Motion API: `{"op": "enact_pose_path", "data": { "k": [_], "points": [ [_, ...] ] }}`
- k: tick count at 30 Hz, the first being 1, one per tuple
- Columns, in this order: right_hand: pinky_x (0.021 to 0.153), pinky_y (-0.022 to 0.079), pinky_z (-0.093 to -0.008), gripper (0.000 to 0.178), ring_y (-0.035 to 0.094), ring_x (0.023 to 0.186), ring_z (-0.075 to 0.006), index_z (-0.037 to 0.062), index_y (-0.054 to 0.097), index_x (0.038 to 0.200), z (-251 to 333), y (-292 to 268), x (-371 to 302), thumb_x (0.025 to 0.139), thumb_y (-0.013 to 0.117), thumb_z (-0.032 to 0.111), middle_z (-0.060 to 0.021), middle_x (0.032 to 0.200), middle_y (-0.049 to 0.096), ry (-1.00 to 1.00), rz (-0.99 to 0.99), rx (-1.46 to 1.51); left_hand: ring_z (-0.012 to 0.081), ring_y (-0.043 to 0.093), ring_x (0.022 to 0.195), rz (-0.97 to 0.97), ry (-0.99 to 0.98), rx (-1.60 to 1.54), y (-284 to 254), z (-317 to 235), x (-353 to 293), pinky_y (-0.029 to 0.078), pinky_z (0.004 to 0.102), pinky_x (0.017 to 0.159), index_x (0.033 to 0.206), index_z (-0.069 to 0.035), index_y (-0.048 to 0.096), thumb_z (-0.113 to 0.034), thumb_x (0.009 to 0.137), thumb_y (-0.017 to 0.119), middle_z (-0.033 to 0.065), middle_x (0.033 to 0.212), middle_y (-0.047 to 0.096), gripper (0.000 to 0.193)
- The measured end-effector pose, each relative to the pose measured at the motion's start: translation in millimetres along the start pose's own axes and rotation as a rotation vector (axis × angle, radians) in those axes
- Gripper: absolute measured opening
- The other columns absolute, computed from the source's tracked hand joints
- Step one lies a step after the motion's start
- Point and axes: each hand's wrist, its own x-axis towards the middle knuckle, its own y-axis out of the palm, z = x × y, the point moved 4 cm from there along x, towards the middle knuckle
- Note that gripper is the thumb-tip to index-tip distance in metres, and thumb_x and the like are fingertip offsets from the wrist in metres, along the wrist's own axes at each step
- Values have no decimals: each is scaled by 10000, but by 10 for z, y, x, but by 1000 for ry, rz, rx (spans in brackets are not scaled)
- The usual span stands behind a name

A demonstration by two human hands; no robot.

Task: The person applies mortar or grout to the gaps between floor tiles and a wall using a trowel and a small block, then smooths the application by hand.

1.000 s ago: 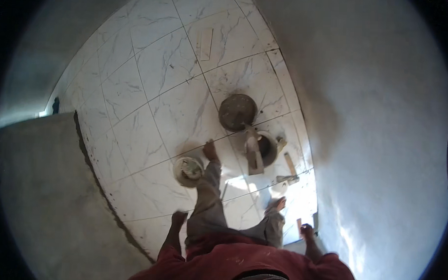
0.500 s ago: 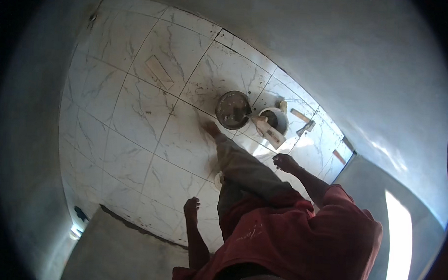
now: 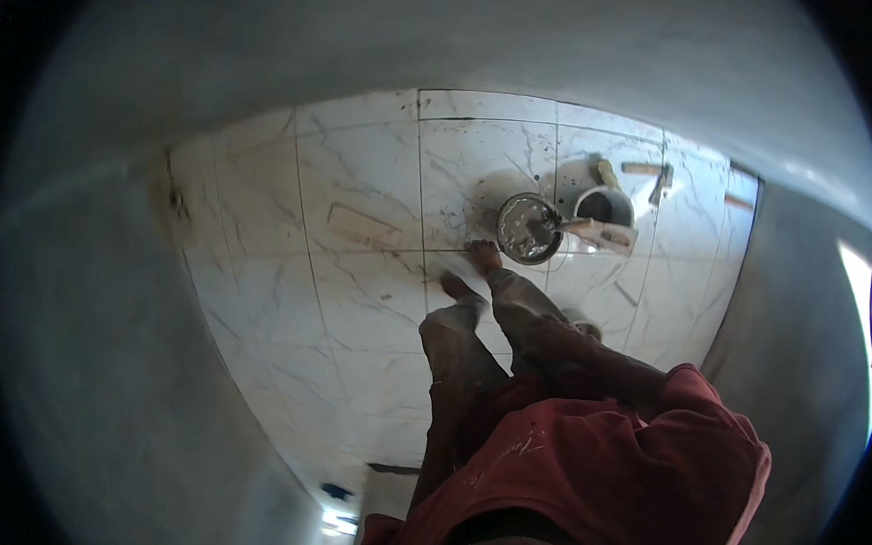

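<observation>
Left hand and right hand near the trouser legs, their grip I can't tell; ahead of both, a bucket of wet grey mix, probably heavy, sloppy, best held by its rim

You wear a loose red shirt, pale smears streaking its front, with sleeves that leave your forearms bare, and dull grey-brown trousers; your feet are bare.

Bare right forearm slants inward, bare left forearm reaches forward; right hand and left hand blend into grey-trousered legs, grips unclear.
</observation>
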Motion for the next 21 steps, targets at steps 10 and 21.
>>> {"op": "enact_pose_path", "data": {
  "k": [10, 21],
  "points": [
    [829, 408, -469, 226, 515, 1001, -352, 132, 682, 901, 686, -60, 552, 766, 580, 282, -146, 1050, 553, 16, -324, 186, 359, 558, 955, 291, 429, 451, -1687, 184, 914, 423, 465, 855, 963, -78, 630, -290, 806, 586, 117, 1083, 586, 267],
    [669, 463, -433, 115, 592, 705, -313, 119, 585, 784, 1521, 194, 407, 761, 516, 207, -116, 685, 594, -73, -601, 616, 422, 558, 857, 827, 240, 525, -2854, -53, 1184, 427, 490, 727, 912, -24, 570, -199, 844, 499, 203, 917, 590, 201]
  ]
}}
